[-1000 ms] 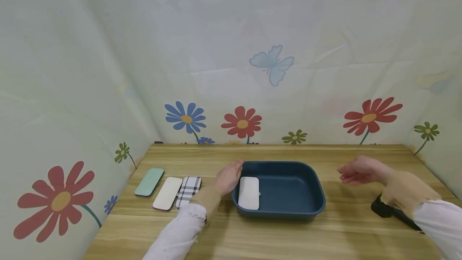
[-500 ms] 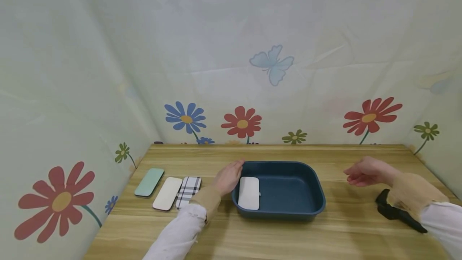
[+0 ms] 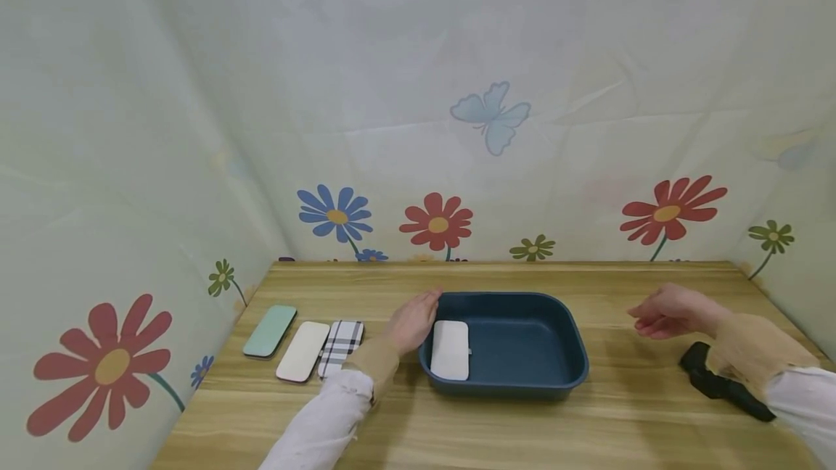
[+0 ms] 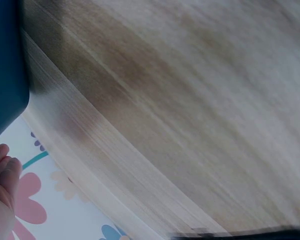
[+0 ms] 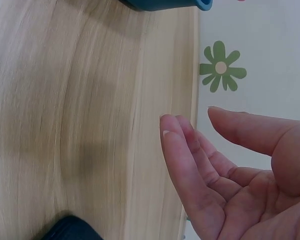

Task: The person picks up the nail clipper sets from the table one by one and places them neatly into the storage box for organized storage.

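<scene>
A dark blue rectangular tray (image 3: 522, 347) stands on the wooden table. Inside it, against the left wall, lies a flat white rounded pad (image 3: 451, 350) with a small tag on its right side. My left hand (image 3: 413, 321) is at the tray's far left rim with extended fingers; in the left wrist view its fingers show beside the tray (image 4: 7, 75), and whether they touch it is unclear. My right hand (image 3: 675, 312) hovers to the right of the tray, holding nothing. The right wrist view shows its thumb apart from the loosely bent fingers (image 5: 182, 160).
Left of the tray lie a mint-green flat pad (image 3: 270, 331), a cream one (image 3: 303, 351) and a black-and-white checked one (image 3: 341, 347). A black object with a long narrow part (image 3: 725, 386) lies near my right wrist. A flowered curtain (image 3: 496, 187) borders the table.
My right hand has moved a little to the right, away from the tray, uncovering more of the black object. The left hand, tray and pads stay where they were.
</scene>
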Motion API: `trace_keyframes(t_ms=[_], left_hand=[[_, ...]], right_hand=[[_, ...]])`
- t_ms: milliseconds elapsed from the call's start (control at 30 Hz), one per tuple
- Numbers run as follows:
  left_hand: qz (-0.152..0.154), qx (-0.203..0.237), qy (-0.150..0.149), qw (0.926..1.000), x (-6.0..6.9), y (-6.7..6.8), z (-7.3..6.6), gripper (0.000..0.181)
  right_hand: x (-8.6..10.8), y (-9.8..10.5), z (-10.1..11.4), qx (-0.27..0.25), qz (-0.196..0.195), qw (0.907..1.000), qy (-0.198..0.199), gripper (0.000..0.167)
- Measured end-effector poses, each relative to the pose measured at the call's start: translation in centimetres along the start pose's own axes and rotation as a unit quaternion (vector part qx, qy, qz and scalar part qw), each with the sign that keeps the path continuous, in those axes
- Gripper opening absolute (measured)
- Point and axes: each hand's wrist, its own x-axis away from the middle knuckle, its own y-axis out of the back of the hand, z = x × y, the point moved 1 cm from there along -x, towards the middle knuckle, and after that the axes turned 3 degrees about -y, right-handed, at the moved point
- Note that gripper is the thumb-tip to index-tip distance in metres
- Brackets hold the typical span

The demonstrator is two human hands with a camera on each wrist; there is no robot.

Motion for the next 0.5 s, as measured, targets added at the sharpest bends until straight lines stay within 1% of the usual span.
trace_keyframes(t_ms=[200,300,500], left_hand=[[0.001,0.001,0.006,1.0,0.0,-0.1,0.1,0.039],[0.002,-0.001,0.007,1.0,0.1,-0.2,0.1,0.039],[0.003,-0.003,0.004,1.0,0.1,-0.3,0.2,0.039]], right_hand=[[0.3,0.5,-0.5,0.003,0.0,1.0,0.003,0.02],[0.2,0.8,-0.9,0.007,-0.006,1.0,-0.004,0.02],[0.3,1.3,-1.6,0.023,-0.021,0.9995,-0.002,0.021]])
